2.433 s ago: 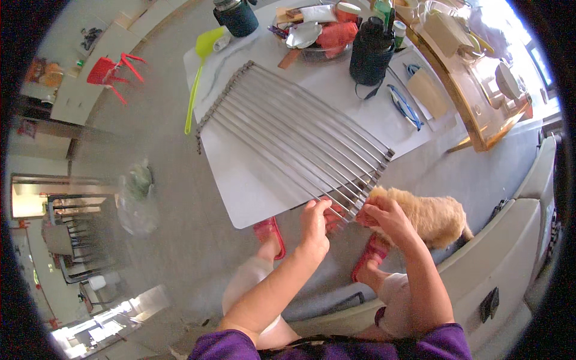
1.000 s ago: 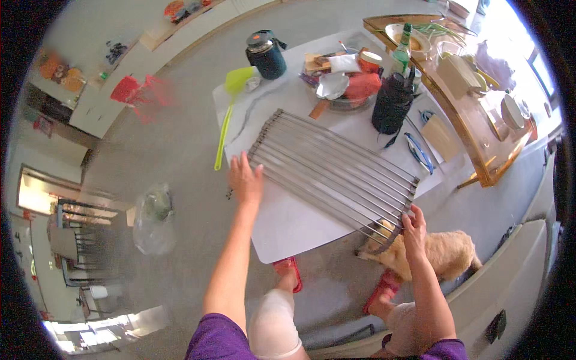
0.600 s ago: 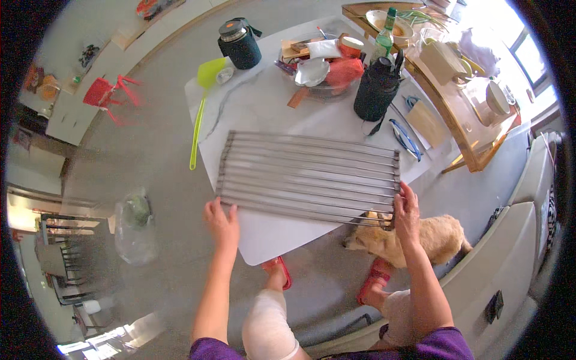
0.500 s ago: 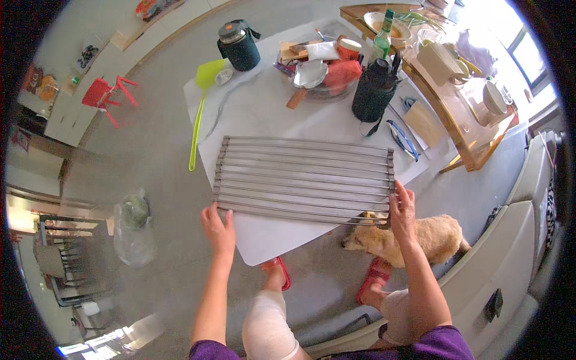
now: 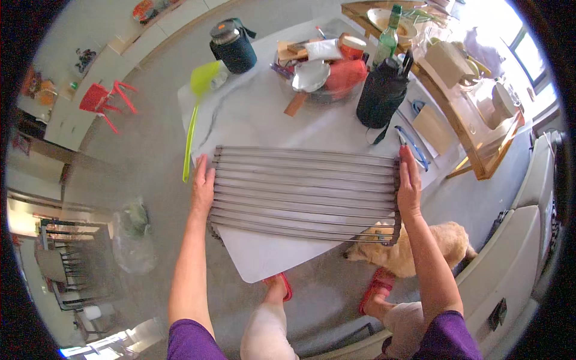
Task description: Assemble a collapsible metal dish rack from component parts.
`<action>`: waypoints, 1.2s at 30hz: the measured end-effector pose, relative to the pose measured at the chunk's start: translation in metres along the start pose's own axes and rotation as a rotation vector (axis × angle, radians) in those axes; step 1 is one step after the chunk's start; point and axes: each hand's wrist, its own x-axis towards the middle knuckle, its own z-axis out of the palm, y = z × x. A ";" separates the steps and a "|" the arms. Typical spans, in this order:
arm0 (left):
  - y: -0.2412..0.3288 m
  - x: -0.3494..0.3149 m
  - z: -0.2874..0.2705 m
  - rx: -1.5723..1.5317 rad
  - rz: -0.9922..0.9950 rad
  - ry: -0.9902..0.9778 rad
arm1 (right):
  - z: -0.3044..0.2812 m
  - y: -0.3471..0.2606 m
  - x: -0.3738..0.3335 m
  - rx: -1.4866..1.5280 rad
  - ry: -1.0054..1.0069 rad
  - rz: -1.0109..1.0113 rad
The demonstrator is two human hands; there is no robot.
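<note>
A roll-up drying rack [image 5: 306, 186] of thin metal rods with dark end strips lies across the white table [image 5: 258, 255]. Its near rods reach past the table's slanting front edge, and the strip curls down at the near left corner. Along the rack's left end, my left hand [image 5: 203, 187] is open, fingers stretched away from me and close against the strip. My right hand [image 5: 409, 189] lies likewise along the right end, open with fingers straight. Just beyond its fingertips are blue-handled scissors or pliers [image 5: 413, 147]; which one I cannot tell.
At the back stand a bowl of packets [image 5: 327, 78], a dark-sleeved jar [image 5: 233, 48], a black bottle pouch [image 5: 381, 93] and a green bottle [image 5: 387, 39]. A lime fly swatter [image 5: 193, 120] overhangs the left edge. A dog [image 5: 432, 246] stands below, right; a sofa [image 5: 498, 264] lies beyond.
Both hands have slid away from me, from the rack's near corners to farther along its ends. The rack sits slightly nearer me, overhanging the table's front edge more.
</note>
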 end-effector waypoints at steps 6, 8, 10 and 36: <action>0.008 -0.002 0.005 0.131 0.091 -0.069 | 0.013 -0.013 0.003 0.018 -0.038 0.005; 0.009 -0.001 0.004 0.150 0.099 -0.081 | 0.015 -0.013 0.004 -0.043 -0.051 -0.013; 0.008 -0.003 0.002 0.149 0.089 -0.079 | 0.018 -0.020 0.004 -0.018 -0.079 0.012; 0.021 -0.024 -0.020 -0.150 -0.002 -0.173 | 0.006 -0.013 0.005 0.148 -0.245 0.064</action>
